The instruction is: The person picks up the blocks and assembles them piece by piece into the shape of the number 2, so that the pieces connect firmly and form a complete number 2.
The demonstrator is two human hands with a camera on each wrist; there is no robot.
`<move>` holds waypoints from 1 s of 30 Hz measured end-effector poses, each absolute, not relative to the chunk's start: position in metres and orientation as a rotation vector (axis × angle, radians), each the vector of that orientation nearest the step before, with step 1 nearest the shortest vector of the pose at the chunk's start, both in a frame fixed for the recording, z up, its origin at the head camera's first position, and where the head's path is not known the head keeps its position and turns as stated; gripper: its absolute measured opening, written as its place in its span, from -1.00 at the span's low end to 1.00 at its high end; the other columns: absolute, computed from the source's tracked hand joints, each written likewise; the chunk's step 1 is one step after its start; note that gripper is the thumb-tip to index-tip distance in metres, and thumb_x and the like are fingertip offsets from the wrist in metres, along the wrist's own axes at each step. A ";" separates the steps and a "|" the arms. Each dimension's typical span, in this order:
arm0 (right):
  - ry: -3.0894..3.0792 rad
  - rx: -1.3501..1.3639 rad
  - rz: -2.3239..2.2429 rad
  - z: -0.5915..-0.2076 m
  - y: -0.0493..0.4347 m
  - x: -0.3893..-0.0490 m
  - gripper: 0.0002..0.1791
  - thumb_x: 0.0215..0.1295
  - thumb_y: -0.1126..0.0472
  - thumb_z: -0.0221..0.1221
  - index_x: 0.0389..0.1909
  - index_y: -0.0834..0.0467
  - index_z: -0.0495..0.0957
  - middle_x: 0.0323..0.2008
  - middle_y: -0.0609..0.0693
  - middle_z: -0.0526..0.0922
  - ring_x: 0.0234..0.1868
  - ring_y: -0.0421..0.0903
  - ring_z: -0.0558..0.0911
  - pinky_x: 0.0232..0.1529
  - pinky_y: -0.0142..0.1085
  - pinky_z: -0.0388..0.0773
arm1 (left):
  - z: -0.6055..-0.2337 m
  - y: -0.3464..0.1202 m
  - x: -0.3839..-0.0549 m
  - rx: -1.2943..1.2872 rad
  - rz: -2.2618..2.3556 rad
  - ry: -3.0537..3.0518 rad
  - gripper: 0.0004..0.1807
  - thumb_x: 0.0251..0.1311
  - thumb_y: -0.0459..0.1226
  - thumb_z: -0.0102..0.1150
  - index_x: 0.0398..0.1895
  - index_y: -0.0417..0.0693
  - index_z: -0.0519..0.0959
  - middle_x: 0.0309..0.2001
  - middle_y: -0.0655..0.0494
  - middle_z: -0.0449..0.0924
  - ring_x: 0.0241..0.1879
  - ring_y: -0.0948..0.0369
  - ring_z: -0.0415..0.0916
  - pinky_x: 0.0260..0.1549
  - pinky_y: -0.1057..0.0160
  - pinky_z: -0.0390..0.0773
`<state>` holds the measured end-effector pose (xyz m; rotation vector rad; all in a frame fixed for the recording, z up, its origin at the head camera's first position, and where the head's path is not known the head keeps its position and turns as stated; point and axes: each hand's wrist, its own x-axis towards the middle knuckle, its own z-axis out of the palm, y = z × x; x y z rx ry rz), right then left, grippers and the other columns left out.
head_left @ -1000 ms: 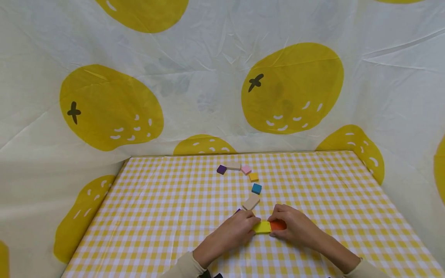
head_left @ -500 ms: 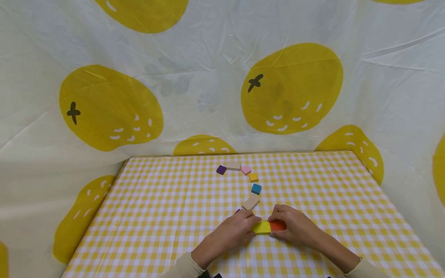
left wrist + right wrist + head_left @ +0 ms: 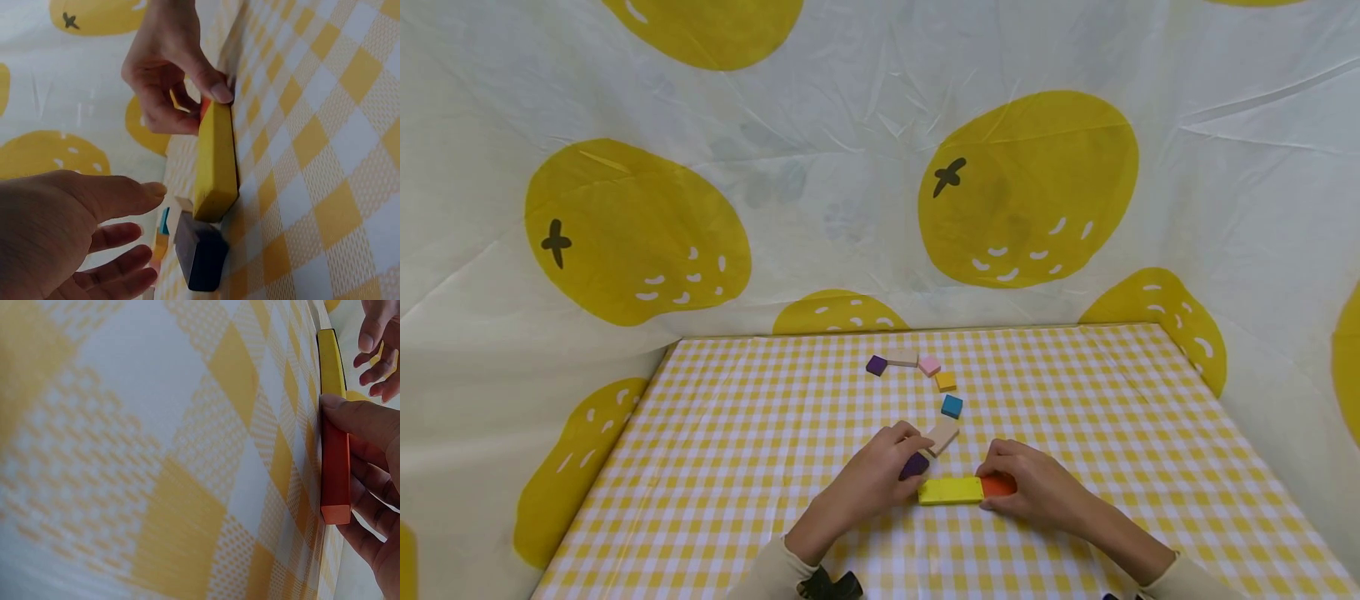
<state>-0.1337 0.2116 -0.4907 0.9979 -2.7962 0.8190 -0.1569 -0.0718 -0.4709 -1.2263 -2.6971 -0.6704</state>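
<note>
My right hand point(image 3: 1033, 485) pinches an orange-red block point(image 3: 335, 478) between thumb and fingers on the tablecloth. The end of this block meets a long yellow block point(image 3: 951, 492), which lies flat. My left hand point(image 3: 874, 467) hovers at the yellow block's other end, fingers and thumb apart; the left wrist view shows nothing between them. Beside that hand sits a dark purple block point(image 3: 201, 253), partly hidden by it in the head view. A long natural-wood block point(image 3: 943, 437) lies just beyond the purple one.
Farther back, a curved row continues with a blue block point(image 3: 952, 407), an orange-yellow block point(image 3: 946, 382), a pink block point(image 3: 929, 367), another wooden block point(image 3: 902, 358) and a small purple block point(image 3: 876, 365). A fruit-print curtain point(image 3: 842, 208) hangs behind the checkered table point(image 3: 737, 450).
My left hand has let go of the yellow block and moved left and slightly away from me, uncovering the block's left end and the purple block. My right hand stays in place.
</note>
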 end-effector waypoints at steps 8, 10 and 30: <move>-2.777 1.005 0.813 -0.492 0.211 -0.133 -0.70 0.06 0.02 0.53 -0.19 -0.02 0.73 -0.23 -0.29 0.50 -0.30 -0.37 0.40 -0.37 -0.46 0.42 | -0.479 -0.081 -0.158 -1.131 -0.796 -2.861 -0.39 0.21 -0.17 0.42 0.33 -0.05 0.51 0.11 0.07 0.47 -0.10 0.25 0.39 -0.25 0.44 0.46; -2.775 1.006 0.817 -0.492 0.211 -0.133 -0.70 0.06 0.02 0.53 -0.19 -0.01 0.73 -0.23 -0.30 0.49 -0.30 -0.37 0.39 -0.37 -0.47 0.41 | -0.480 -0.082 -0.159 -1.120 -0.827 -2.886 -0.39 0.21 -0.18 0.42 0.34 -0.04 0.51 0.11 0.06 0.48 -0.10 0.25 0.38 -0.25 0.44 0.45; -2.789 1.002 0.846 -0.491 0.211 -0.132 -0.70 0.08 0.02 0.52 -0.18 0.01 0.74 -0.22 -0.27 0.51 -0.31 -0.36 0.40 -0.37 -0.47 0.42 | -0.484 -0.079 -0.166 -0.923 -1.004 -3.024 -0.53 0.14 -0.31 0.39 0.16 -0.23 0.62 -0.14 0.09 0.54 -0.28 0.34 0.45 -0.29 0.44 0.49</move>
